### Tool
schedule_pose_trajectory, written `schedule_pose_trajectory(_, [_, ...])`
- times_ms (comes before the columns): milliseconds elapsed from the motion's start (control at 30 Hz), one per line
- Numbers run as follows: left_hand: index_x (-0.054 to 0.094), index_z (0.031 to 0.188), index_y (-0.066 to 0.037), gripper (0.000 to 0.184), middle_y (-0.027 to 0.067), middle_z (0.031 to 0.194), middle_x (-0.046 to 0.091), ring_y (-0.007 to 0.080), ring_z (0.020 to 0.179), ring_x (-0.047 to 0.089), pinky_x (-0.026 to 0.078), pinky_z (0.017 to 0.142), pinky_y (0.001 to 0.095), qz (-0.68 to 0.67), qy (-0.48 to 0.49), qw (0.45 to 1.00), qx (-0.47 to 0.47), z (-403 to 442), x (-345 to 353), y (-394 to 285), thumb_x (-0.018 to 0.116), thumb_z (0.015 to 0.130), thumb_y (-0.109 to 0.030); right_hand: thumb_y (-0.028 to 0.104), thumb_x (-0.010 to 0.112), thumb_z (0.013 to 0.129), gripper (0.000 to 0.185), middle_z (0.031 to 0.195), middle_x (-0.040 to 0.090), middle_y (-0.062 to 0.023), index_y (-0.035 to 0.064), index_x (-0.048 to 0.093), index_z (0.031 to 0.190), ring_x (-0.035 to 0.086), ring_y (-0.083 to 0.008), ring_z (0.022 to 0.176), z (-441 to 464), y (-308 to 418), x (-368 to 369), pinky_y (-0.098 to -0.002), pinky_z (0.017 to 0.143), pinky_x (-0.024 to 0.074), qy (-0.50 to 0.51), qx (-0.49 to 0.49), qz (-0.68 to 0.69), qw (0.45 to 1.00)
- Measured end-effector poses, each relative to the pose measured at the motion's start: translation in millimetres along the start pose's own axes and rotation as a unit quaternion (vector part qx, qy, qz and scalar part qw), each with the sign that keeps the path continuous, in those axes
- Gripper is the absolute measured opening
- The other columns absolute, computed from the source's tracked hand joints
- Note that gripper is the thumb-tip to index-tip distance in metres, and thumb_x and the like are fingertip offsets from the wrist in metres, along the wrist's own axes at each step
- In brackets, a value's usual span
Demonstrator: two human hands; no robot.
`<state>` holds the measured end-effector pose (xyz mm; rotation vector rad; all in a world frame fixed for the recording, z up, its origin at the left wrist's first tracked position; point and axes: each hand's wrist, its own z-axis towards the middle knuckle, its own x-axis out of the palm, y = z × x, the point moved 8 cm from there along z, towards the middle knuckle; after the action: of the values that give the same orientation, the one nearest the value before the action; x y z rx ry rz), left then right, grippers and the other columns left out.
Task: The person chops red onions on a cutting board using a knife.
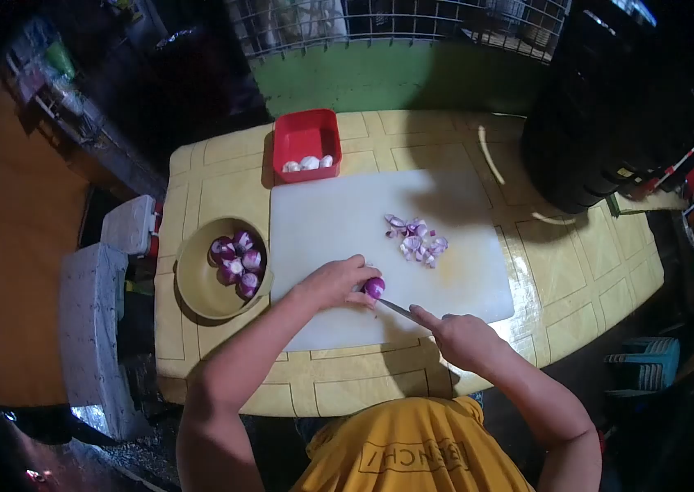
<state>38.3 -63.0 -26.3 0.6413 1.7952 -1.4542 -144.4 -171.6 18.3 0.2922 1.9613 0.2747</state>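
Observation:
My left hand (337,282) is closed around a purple onion (374,287) on the white cutting board (322,221). My right hand (463,338) grips a knife (402,311), its blade pointing left with the tip close beside the onion. Whether the edge touches the onion I cannot tell. Farther back on the board's right half lies a loose pile of cut onion pieces (419,239). Left of the board stands a yellowish bowl (191,289) with several purple onions (236,261) in it.
A red square container (306,131) at the board's back left corner holds several white bulbs (309,163). On the right of the table (347,382) stands a large black cylinder (584,115). A green ledge with wire mesh (404,74) runs behind; a teal stool (648,366) is at right.

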Motion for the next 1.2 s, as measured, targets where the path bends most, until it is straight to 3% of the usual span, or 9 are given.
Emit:
schedule_pose_trajectory(233, [0.065, 0.126, -0.013, 0.061, 0.0122, 0.103, 0.06, 0.0353, 0.092, 0.065, 0.054, 0.08, 0.0446, 0.019, -0.033, 0.998, 0.048, -4, 6, -5, 0.089, 0.073, -0.032, 0.002, 0.056, 0.089, 0.079, 0.085, 0.066, -0.0192, 0.0171, 0.029, 0.161, 0.069, -0.0378, 0.069, 0, 22, 1, -0.0491, 0.064, 0.0569, -0.069, -0.033, 0.013, 0.997])
schedule_pose_trajectory(533, [0.064, 0.128, -0.012, 0.064, 0.0131, 0.109, 0.06, 0.0361, 0.099, 0.067, 0.056, 0.085, 0.045, 0.007, -0.013, 1.0, 0.027, 0, 4, -2, 0.089, 0.072, -0.031, 0.001, 0.056, 0.088, 0.084, 0.091, 0.066, -0.0203, 0.0172, 0.024, 0.164, 0.071, -0.0373, 0.075, 17, 26, 23, -0.0471, 0.067, 0.0582, -0.046, -0.001, -0.013, 0.999])
schedule_pose_trajectory(633, [0.063, 0.131, -0.012, 0.067, 0.0111, 0.113, 0.062, 0.0352, 0.101, 0.067, 0.056, 0.087, 0.0443, 0.022, -0.024, 0.999, 0.036, -2, 5, -5, 0.09, 0.07, -0.022, 0.002, 0.054, 0.089, 0.082, 0.091, 0.067, -0.0194, 0.0177, 0.024, 0.164, 0.071, -0.0363, 0.075, 26, 24, 39, -0.0463, 0.068, 0.0581, -0.05, -0.008, -0.016, 0.999])
schedule_pose_trajectory(733, [0.06, 0.134, -0.012, 0.071, 0.0127, 0.115, 0.061, 0.0367, 0.103, 0.066, 0.055, 0.086, 0.0469, 0.056, -0.023, 0.997, 0.038, -4, 1, -15, 0.086, 0.074, -0.037, 0.004, 0.053, 0.09, 0.08, 0.087, 0.068, -0.0181, 0.0181, 0.026, 0.164, 0.071, -0.0349, 0.075, 28, 18, 34, -0.0459, 0.068, 0.0576, -0.026, -0.019, -0.024, 0.999])
schedule_pose_trajectory(900, [0.059, 0.134, -0.009, 0.07, 0.0138, 0.117, 0.061, 0.0365, 0.103, 0.065, 0.054, 0.087, 0.0463, 0.09, -0.004, 0.993, 0.077, 1, 13, -13, 0.084, 0.077, -0.04, 0.01, 0.059, 0.091, 0.072, 0.087, 0.07, -0.0192, 0.0146, 0.036, 0.159, 0.07, -0.0384, 0.08, 9, -3, 19, -0.0496, 0.074, 0.0562, -0.003, -0.045, 0.021, 0.999])
schedule_pose_trajectory(967, [0.06, 0.136, -0.01, 0.067, 0.0144, 0.115, 0.062, 0.035, 0.101, 0.065, 0.054, 0.088, 0.0416, 0.036, -0.006, 0.999, 0.035, 1, 14, -8, 0.086, 0.078, -0.03, 0.011, 0.061, 0.09, 0.066, 0.089, 0.07, -0.0205, 0.0122, 0.042, 0.153, 0.07, -0.0402, 0.083, -2, -31, 11, -0.05, 0.078, 0.0557, 0.008, 0.001, 0.063, 0.998])
schedule_pose_trajectory(1100, [0.061, 0.133, -0.005, 0.069, 0.0174, 0.112, 0.063, 0.0363, 0.103, 0.065, 0.054, 0.09, 0.0456, 0.006, 0.008, 0.995, -0.095, -1, 28, -15, 0.087, 0.078, -0.037, 0.014, 0.065, 0.087, 0.052, 0.095, 0.071, -0.0235, 0.0071, 0.056, 0.138, 0.068, -0.0432, 0.095, -22, -73, 7, -0.0495, 0.086, 0.0548, -0.02, 0.049, 0.177, 0.983])
schedule_pose_trajectory(1167, [0.06, 0.132, -0.001, 0.071, 0.0189, 0.106, 0.063, 0.0365, 0.101, 0.066, 0.054, 0.09, 0.0453, 0.016, -0.157, 0.969, -0.188, -8, 29, -16, 0.088, 0.078, -0.037, 0.014, 0.064, 0.088, 0.051, 0.101, 0.072, -0.024, 0.0065, 0.057, 0.137, 0.068, -0.0428, 0.098, -30, -69, 9, -0.0487, 0.085, 0.0547, -0.075, 0.029, 0.268, 0.96])
schedule_pose_trajectory(1200, [0.06, 0.132, -0.001, 0.071, 0.0189, 0.106, 0.063, 0.0365, 0.101, 0.066, 0.054, 0.09, 0.0453, 0.011, -0.144, 0.971, -0.192, -11, 46, -20, 0.088, 0.078, -0.037, 0.015, 0.064, 0.089, 0.052, 0.104, 0.071, -0.0252, 0.0065, 0.056, 0.14, 0.068, -0.0428, 0.099, -32, -66, 14, -0.0487, 0.086, 0.0546, -0.09, 0.02, 0.312, 0.946])
